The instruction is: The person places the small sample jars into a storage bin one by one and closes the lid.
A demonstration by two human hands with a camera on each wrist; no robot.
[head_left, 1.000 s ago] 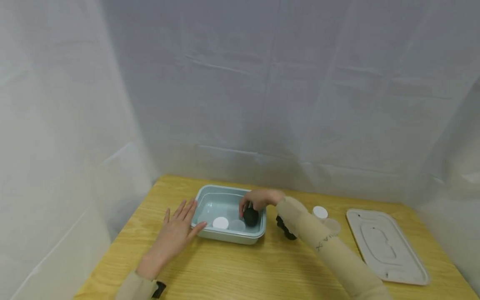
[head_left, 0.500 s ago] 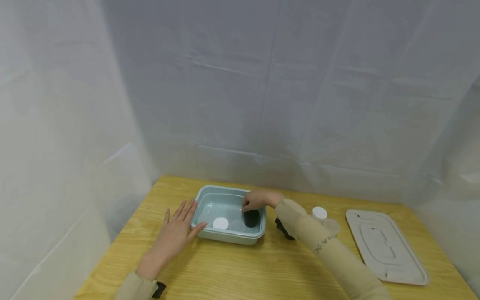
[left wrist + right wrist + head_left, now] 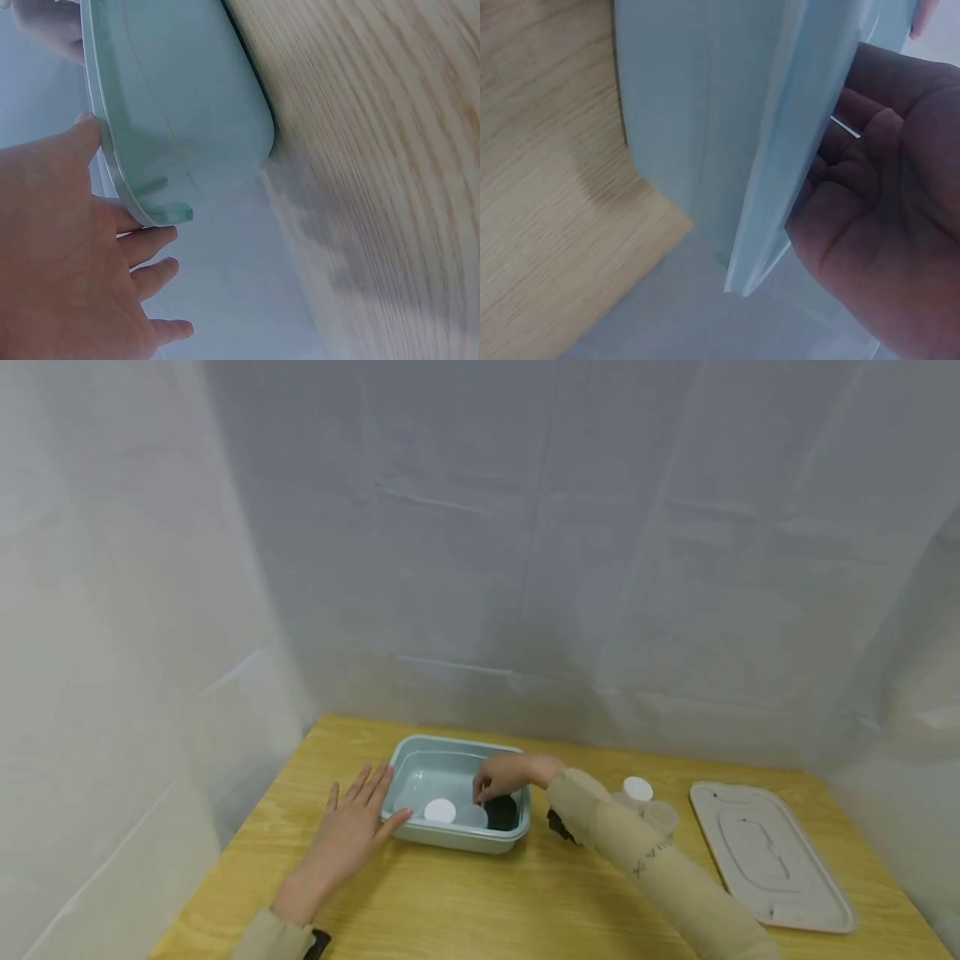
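One teal tub (image 3: 420,758) sits on the worktop (image 3: 480,902), holding one white lid (image 3: 439,811), one clear jar (image 3: 472,815) and one black jar (image 3: 501,812). The left hand (image 3: 351,828) lies flat, fingers spread, against the tub's left rim. The right hand (image 3: 501,776) hovers over the black jar, fingers curled; whether they touch it cannot be told. Two more jars (image 3: 647,802) and one tray lid (image 3: 768,854) lie to the right. A second ago the black jar was gripped higher; now it rests on the tub floor.

The left hand (image 3: 60,255) lies flat, fingers straight, with its thumb against the rim of the pale green plastic tub (image 3: 180,112), which sits on the light wooden worktop (image 3: 382,165).
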